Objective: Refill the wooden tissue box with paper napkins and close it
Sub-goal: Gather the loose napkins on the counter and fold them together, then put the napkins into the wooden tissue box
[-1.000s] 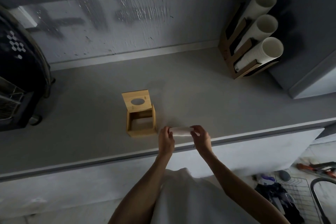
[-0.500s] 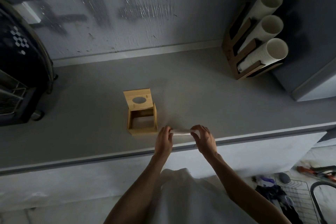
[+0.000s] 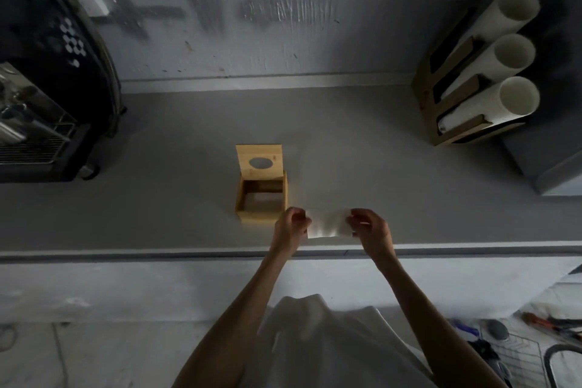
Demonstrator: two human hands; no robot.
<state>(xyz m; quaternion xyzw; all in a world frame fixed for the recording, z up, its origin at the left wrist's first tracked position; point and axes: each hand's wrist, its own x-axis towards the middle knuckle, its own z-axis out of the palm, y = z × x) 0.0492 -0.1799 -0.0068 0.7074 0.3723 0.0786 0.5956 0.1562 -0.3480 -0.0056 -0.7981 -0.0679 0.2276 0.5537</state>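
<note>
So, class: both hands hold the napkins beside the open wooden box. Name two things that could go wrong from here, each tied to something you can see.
1. The napkins are pinched only at their ends by the left hand and right hand; the middle may sag or unfold before entering the wooden box.
2. The lid stands upright, seemingly unsupported; a nudge might drop it shut early.

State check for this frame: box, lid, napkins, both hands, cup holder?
Box: open, looks empty inside.
Lid: flipped up, upright at the box's far edge.
Napkins: held at both ends, above the counter, outside the box.
Left hand: gripping napkins.
Right hand: gripping napkins.
Cup holder: three cup stacks loaded.
</note>
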